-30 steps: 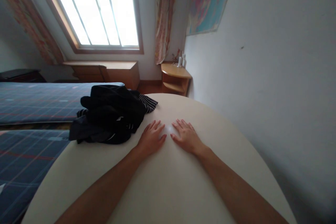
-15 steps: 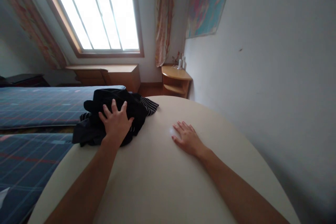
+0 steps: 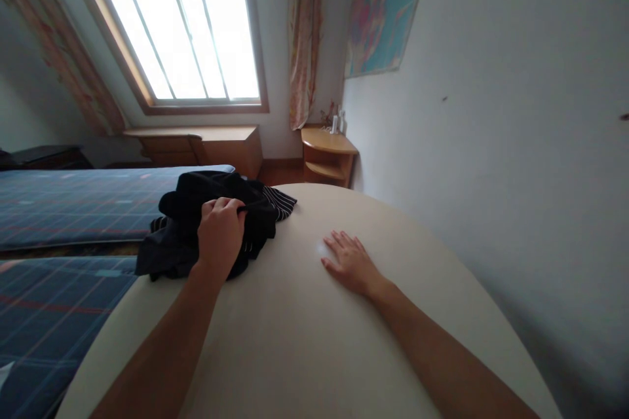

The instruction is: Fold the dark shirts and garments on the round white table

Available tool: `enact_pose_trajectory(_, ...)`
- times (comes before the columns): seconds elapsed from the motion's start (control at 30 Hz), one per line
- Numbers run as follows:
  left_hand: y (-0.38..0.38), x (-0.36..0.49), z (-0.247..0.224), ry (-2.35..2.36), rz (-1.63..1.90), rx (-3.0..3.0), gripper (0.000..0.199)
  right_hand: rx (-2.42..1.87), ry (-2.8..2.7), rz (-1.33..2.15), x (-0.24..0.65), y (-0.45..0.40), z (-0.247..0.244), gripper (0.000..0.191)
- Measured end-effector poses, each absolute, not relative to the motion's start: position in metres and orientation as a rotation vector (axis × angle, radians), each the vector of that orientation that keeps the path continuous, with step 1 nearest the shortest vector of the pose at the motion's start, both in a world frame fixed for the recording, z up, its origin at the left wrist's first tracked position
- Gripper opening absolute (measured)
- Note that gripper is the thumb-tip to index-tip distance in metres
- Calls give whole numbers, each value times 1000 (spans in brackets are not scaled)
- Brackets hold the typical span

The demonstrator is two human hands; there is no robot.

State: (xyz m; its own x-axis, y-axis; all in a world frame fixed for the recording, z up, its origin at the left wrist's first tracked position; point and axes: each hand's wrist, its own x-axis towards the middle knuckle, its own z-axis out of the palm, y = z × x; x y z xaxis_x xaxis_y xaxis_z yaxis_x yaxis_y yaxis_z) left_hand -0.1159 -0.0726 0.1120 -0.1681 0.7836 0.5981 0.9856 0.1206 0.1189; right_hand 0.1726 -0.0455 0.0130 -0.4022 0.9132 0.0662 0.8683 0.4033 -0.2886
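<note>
A crumpled heap of dark clothes [image 3: 260, 209], black with some white-striped parts, lies at the far left edge of the pale round table [image 3: 295, 327]. My left hand [image 3: 221, 229] is closed on the top of the heap, pinching a fold of black cloth between thumb and fingers. How many garments are in the heap I cannot tell. To the right, my right hand [image 3: 351, 263] rests flat on the tabletop with its fingers spread, apart from the clothes and holding nothing.
Two plaid-covered mattresses [image 3: 73, 203] adjoin the table on the left. A wall [image 3: 491, 144] runs along the right side. Beyond the table stand a wooden corner shelf [image 3: 327, 139] with small items on it and a low desk [image 3: 230, 134] beneath the window.
My left hand has gone from spread fingers on the clothes to a closed pinch on a fold of black cloth. My right hand stays flat in place.
</note>
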Motion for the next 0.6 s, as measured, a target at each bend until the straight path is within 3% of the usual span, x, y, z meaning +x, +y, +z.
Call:
enact_pose_trajectory(0.2, -90, -80, 130, -1813, -885, -1897, 22, -1389, -2264, 321, 173, -49, 19, 56)
enact_pose_trajectory(0.4, -100, -39, 115, -1712, -1010, -2313, 15, -959, -2174, 280, 174, -59, 33, 90)
enact_pose_trajectory(0.47, -101, -30, 107, -1731, -1026, -2476, 13, -849, -2241, 296, 174, -60, 33, 93)
enact_pose_trajectory(0.6, -101, -27, 98, -1752, -960, -2707, 14, -863, -2291, 372, 173, -58, 31, 56)
